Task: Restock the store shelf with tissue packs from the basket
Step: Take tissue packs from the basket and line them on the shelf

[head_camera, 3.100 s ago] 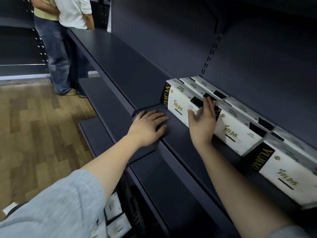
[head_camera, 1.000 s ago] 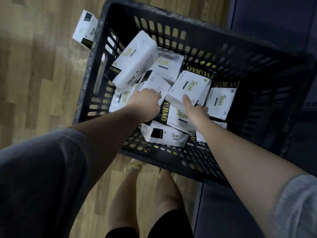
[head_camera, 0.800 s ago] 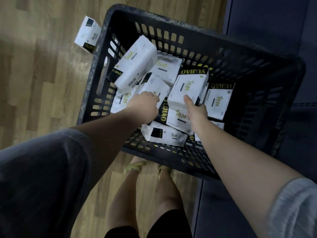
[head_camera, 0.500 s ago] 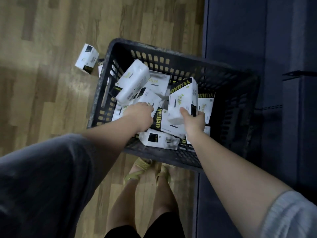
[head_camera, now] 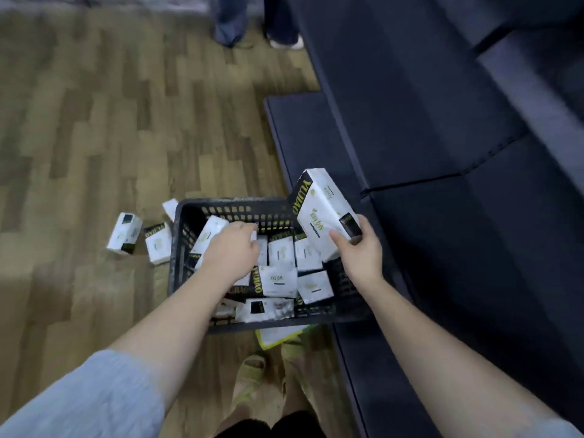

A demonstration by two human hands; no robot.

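A black plastic basket stands on the wood floor with several white-and-black tissue packs lying loose in it. My right hand grips one tissue pack by its lower end and holds it tilted above the basket's right rim, next to the dark shelf. My left hand is down inside the basket with its fingers curled over another pack that the hand mostly hides. A further pack leans against the basket's left wall.
Loose packs lie on the floor left of the basket. Dark shelf boards run along the right side. Another person's legs stand at the top. My sandalled feet are just below the basket.
I went from the shelf to the basket. My right hand has lifted its pack up and right, out above the rim. My left hand stays on a pack inside.
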